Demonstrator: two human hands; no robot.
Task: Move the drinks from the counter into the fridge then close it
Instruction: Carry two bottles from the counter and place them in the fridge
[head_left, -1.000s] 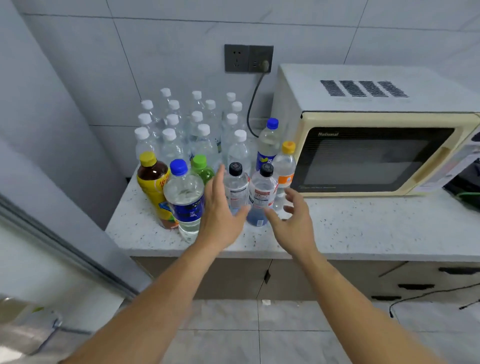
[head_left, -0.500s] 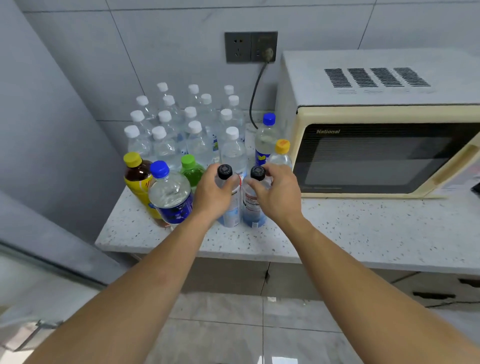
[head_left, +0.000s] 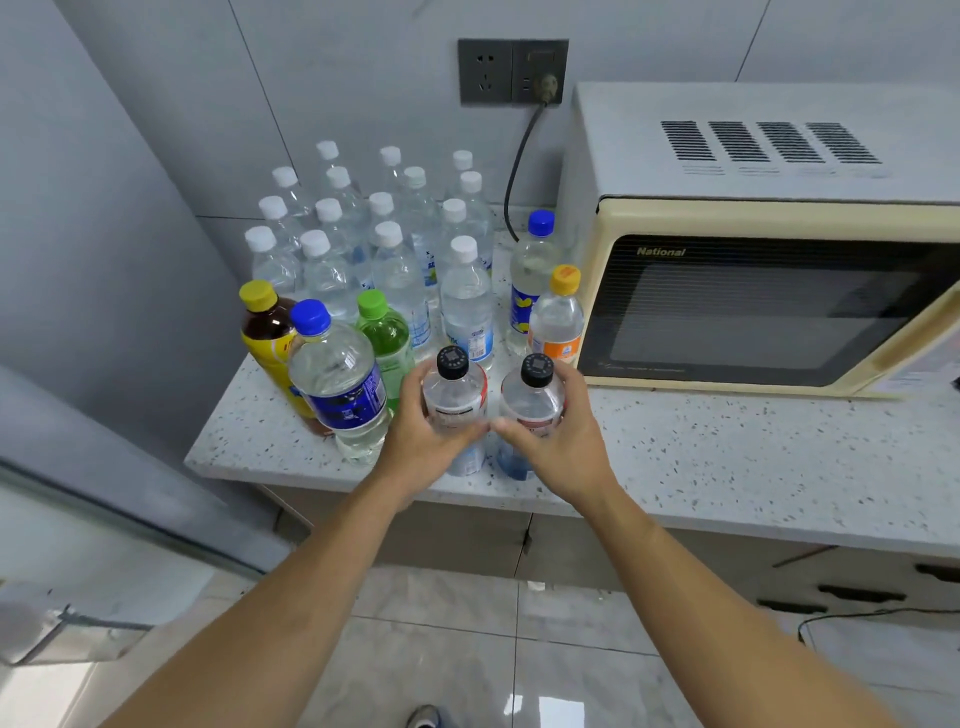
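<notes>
The left hand (head_left: 423, 441) wraps one black-capped bottle (head_left: 454, 395) and the right hand (head_left: 558, 441) wraps its twin (head_left: 532, 397), fingers curled round the bodies just under the shoulders, thumbs nearly meeting between them. Both bottles stand upright at the front edge of the tabletop (head_left: 727, 457), caps up, long axes vertical; whether their bases have left the surface I cannot tell. This looks like the pick-up step of a first trip: the pair is gripped, none carried off yet. Next move calls for a straight lift clear of the neighbours, then a turn left toward the grey door panel (head_left: 104, 519), probably the fridge. Just left stand a blue-capped bottle (head_left: 337, 384), a green one (head_left: 384, 332) and a yellow one (head_left: 265, 332); behind, clear white-capped bottles (head_left: 400, 270); right, a microwave (head_left: 769, 291)
</notes>
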